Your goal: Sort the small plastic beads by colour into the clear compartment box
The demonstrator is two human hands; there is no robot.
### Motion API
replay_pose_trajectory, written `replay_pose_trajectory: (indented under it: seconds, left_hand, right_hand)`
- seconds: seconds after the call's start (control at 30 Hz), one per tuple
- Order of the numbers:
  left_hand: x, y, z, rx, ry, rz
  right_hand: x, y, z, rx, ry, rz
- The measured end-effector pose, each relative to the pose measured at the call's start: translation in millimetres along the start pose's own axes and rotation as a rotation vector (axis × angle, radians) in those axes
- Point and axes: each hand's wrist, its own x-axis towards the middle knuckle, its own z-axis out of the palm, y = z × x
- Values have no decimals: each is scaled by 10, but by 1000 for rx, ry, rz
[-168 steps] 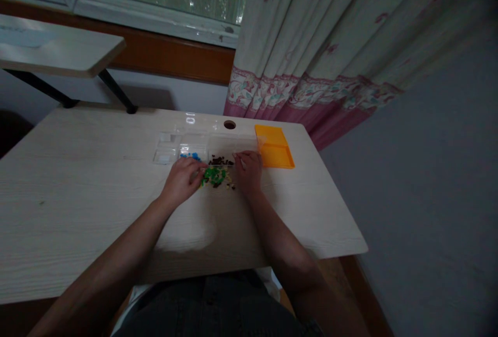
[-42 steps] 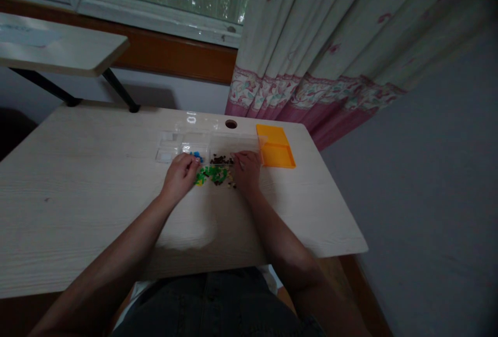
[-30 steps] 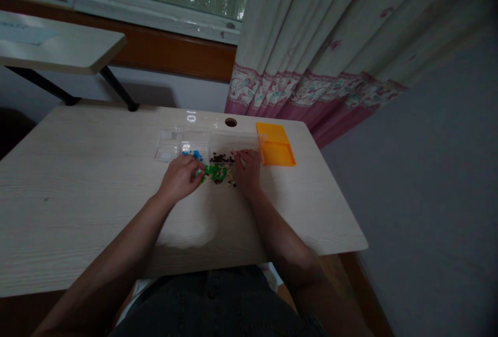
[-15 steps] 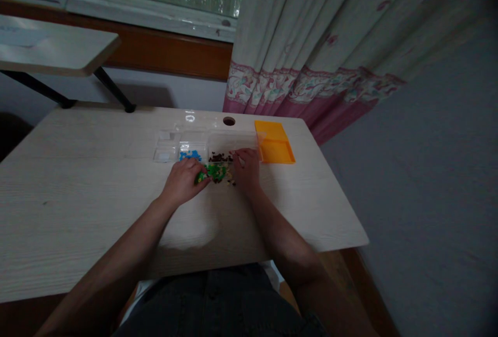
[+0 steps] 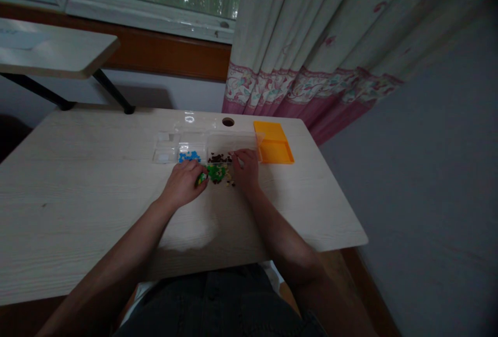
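The left hand (image 5: 182, 181) has half-curled fingers (image 5: 197, 166) beside green pieces (image 5: 217, 172), blue pieces (image 5: 189, 156) just beyond them, the right hand (image 5: 248, 171) loosely bent ones near dark-brown pieces (image 5: 218, 158), any grip indiscernible.

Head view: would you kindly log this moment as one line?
left hand: at green pieces; right hand: by brown pieces; grasp: unclear; case: clear, blue pieces and brown pieces inside; orange box: right of case
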Motion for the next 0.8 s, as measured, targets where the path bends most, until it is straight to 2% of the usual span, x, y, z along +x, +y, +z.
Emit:
replay_pose_trajectory:
  seconds: [0.4,0.8]
  left_hand:
    - [4,26,8,59,1,-55]
    - [-14,54,-16,79,-1,-12]
  right_hand:
    - [9,-12,-13,-8,-6,16]
    - [-3,-4,12,-5,5,-5]
